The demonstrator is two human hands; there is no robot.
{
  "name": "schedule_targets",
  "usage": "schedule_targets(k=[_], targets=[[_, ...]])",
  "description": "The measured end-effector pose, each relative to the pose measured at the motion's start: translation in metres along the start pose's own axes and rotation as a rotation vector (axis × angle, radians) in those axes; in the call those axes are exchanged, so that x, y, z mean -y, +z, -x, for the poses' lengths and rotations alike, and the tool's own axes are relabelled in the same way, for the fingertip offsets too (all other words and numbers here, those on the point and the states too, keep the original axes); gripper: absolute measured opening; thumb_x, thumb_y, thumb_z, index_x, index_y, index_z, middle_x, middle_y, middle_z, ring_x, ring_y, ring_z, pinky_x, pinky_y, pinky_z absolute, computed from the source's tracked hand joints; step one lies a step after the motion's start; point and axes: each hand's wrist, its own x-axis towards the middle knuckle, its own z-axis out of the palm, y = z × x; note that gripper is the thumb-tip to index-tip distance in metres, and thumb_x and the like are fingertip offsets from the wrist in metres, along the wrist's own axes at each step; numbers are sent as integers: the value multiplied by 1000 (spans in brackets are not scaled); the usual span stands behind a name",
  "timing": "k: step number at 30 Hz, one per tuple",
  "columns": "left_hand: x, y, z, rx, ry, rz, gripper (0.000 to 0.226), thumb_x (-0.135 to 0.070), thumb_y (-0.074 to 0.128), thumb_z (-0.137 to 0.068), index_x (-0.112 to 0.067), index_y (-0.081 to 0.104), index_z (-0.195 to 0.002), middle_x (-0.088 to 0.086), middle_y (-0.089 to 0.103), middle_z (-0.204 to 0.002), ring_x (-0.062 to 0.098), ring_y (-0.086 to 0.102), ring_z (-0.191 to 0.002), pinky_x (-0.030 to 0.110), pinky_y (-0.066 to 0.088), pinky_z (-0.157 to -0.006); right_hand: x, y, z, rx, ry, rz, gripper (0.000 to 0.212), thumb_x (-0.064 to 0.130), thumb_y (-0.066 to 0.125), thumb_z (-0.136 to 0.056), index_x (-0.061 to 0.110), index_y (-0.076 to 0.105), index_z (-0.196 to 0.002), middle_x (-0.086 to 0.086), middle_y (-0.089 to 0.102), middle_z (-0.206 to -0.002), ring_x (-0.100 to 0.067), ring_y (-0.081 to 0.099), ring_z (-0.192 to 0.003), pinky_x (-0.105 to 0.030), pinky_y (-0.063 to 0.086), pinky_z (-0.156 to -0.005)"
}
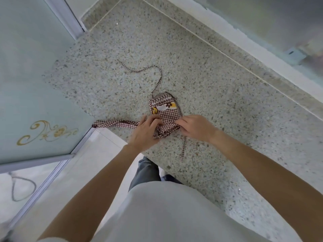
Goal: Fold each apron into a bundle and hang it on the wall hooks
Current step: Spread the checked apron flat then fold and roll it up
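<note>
The apron is pinched at its near edge by the left hand and right hand; folds should be kept tight.

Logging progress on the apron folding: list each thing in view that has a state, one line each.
apron: folded into a small bundle, lying on the counter
wide strap: loose, stretched out to the left of the bundle
thin tie: loose, trailing away across the counter
left hand: fingers curled on the bundle's near edge
right hand: fingers on the bundle's near right edge
</note>
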Motion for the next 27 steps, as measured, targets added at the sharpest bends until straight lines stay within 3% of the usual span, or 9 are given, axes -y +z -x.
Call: schedule_targets(k=[3,6,10,12,15,19,23,25,27], targets=[[-6,-5,-1,-151,-199,232,37,-26,73,-79,-7,60,-108,9,65,-104,25,63,-91,33,50,-78,0,-12,-20,-40,210,-198,26,18,46,-91,13,52,-116,-1,61,-61,-11,40,-36,-25,30,-33],[-9,-15,-13,-180,-514,396,28,-38,62,-87,-11,56,-82,0,56,-63,16,53,-58,26,34,-51,-3,-17,-40,-64,508,-610,25,32,50,-95,19,44,-116,-1,62,-68,-13,43,-43,-24,34,-41],[-2,-26,-35,-178,-609,369,37,-48,60,-85,-12,61,-92,2,65,-77,19,59,-69,28,37,-58,-8,-16,-47,-26,665,-760,43,40,63,-85,19,52,-121,2,65,-102,-12,62,-82,-25,50,-73],[-1,-27,-42,-149,-613,360,39,-53,60,-83,-15,64,-94,-1,68,-81,17,60,-72,27,40,-64,-9,-8,-48,-40,692,-624,33,35,61,-88,18,55,-117,2,65,-91,-7,57,-65,-19,44,-60],[-1,-29,-41,-155,-623,386,34,-49,64,-82,-17,56,-72,-9,53,-57,9,48,-54,24,31,-53,-5,-2,-56,-83,625,-391,22,30,55,-93,17,53,-111,7,55,-64,1,38,-46,-19,29,-47],[4,-26,-28,-173,-544,439,40,-33,71,-80,-28,39,-57,-11,42,-46,2,43,-44,15,31,-47,0,-4,-53,-109,416,-259,39,35,60,-90,13,52,-121,2,65,-103,-6,57,-78,-27,42,-80],[10,-27,-18,-126,-392,442,20,-26,73,-79,-11,59,-79,-5,64,-62,1,58,-57,12,42,-55,-11,-10,-29,205,331,-366,81,54,67,-75,15,35,-139,-5,52,-134,-17,48,-118,-29,32,-103],[10,-28,-17,-119,-372,421,21,-24,73,-80,-9,62,-91,-9,62,-68,-3,56,-60,4,40,-56,-16,-10,-20,246,259,-291,76,45,67,-80,11,35,-140,-12,53,-133,-26,51,-118,-34,34,-103],[9,-30,-18,-122,-359,371,26,-23,72,-81,-11,62,-102,-9,60,-70,-7,48,-55,2,35,-55,-18,-7,-18,111,142,-184,62,36,65,-82,2,47,-131,-18,63,-117,-31,61,-104,-37,43,-94]])
